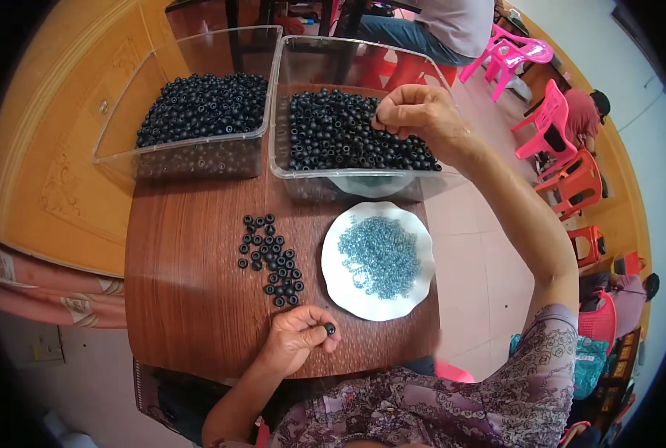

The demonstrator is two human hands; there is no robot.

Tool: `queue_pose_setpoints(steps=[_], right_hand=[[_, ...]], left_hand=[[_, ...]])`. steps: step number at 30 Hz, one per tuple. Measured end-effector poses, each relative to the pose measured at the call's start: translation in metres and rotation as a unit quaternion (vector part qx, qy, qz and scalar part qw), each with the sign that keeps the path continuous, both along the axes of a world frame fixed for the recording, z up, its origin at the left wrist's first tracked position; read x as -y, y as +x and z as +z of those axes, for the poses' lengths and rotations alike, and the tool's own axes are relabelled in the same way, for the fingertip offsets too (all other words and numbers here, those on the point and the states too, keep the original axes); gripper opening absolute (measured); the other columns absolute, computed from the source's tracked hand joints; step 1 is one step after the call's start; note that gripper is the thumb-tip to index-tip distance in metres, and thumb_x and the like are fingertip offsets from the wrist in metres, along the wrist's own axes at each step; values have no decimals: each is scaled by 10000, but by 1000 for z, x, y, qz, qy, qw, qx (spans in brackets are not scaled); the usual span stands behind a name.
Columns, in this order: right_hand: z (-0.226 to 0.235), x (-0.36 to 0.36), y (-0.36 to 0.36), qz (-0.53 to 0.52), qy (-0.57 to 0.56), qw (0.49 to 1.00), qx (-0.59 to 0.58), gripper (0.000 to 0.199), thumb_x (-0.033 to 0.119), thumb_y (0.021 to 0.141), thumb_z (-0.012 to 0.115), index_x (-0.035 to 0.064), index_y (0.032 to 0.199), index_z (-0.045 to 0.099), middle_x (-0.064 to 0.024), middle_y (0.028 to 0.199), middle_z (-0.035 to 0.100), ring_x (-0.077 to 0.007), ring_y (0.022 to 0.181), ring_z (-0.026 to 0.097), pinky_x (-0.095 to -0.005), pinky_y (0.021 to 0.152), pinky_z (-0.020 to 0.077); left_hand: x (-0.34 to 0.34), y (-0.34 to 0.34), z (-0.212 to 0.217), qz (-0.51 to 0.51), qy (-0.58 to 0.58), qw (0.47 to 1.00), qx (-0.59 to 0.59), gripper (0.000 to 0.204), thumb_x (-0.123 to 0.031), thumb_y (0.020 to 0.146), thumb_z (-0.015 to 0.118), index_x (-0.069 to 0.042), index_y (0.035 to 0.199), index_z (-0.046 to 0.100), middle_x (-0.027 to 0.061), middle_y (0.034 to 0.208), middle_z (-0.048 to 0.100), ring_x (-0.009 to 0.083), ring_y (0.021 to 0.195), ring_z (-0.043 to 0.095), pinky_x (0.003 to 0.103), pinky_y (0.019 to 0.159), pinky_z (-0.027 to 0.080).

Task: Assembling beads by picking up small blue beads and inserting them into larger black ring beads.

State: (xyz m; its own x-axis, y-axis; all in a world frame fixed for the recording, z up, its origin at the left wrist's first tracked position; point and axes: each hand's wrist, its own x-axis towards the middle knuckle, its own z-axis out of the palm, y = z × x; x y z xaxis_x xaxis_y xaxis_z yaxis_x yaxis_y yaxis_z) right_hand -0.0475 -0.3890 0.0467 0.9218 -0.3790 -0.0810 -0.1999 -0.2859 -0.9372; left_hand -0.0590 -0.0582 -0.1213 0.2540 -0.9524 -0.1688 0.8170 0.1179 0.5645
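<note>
My left hand (pixel 296 342) is closed near the table's front edge, pinching one small round black piece (pixel 330 328) with a hole between thumb and fingers. My right hand (pixel 422 116) is raised over the right clear plastic bin (pixel 363 174), its fingertips pinched together on a small dark piece (pixel 378 119), partly hidden. Loose black ring-shaped pieces (pixel 269 254) lie in a group on the brown table. To their right, a white scalloped plate (pixel 335 287) holds a heap of tiny pale-blue translucent pieces (pixel 384 257), too small to make out.
A second clear bin (pixel 198 158) stands at the back left; both bins hold heaps of black pieces. A yellow panelled wall (pixel 72 164) borders the left. Pink chairs (pixel 553 123), orange chairs (pixel 583 187) and seated people (pixel 452 30) are beyond, across a tiled floor (pixel 467 276).
</note>
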Motion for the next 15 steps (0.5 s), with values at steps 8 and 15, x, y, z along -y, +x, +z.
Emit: queue_pose_setpoints(steps=[8,15], right_hand=[[9,-102,-69,58,127,985,103,127,69,799,653,-4,891,604,-76,872,611,-133,785,562,-251,736,446],[-64,-155,-107,39,317,948,10,125,-15,810,641,11,932,637,-19,872,636,-85,821,589,-220,751,475]], left_hand=[[-2,-1,-6,38,-15,999,-11,161,-86,866,597,21,980,559,115,853,623,181,691,587,291,643,475],[-1,-10,24,108,-40,993,-8,168,-104,876,595,21,983,562,93,852,618,140,691,558,258,660,464]])
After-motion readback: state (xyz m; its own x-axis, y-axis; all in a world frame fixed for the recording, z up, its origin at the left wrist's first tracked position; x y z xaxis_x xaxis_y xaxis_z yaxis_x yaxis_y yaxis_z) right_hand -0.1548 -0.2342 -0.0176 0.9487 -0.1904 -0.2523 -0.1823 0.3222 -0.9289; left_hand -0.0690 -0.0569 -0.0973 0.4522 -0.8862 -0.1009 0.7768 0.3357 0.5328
